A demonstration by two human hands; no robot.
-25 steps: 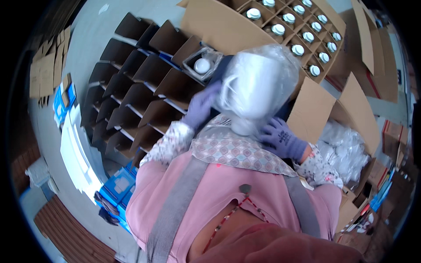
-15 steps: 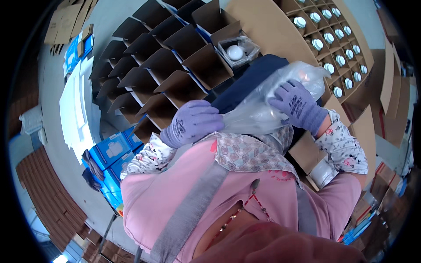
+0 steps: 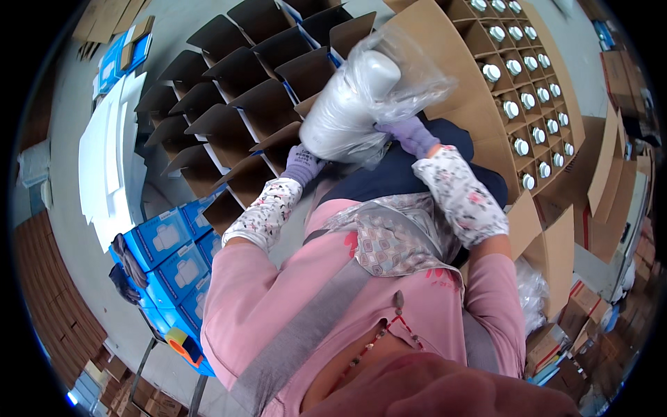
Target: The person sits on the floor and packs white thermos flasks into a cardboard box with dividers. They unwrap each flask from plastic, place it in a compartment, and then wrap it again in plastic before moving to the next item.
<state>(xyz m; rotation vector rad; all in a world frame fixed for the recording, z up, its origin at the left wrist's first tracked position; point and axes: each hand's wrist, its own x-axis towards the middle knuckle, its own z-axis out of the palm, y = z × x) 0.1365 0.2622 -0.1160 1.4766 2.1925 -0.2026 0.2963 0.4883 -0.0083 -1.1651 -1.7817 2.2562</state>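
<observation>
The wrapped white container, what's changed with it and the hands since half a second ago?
The wrapped white container has moved away from the body and leftward, and now covers part of the open boxes in view. The left hand has shifted to its lower left end; the right hand keeps its grip on the clear wrap. The white-capped bottles stay in rows.

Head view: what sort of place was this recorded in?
Probably a packing area in a warehouse or workshop. A divided carton holds rows of white-capped containers, blue boxes are stacked at the person's left, and a white container is wrapped in clear plastic.
</observation>
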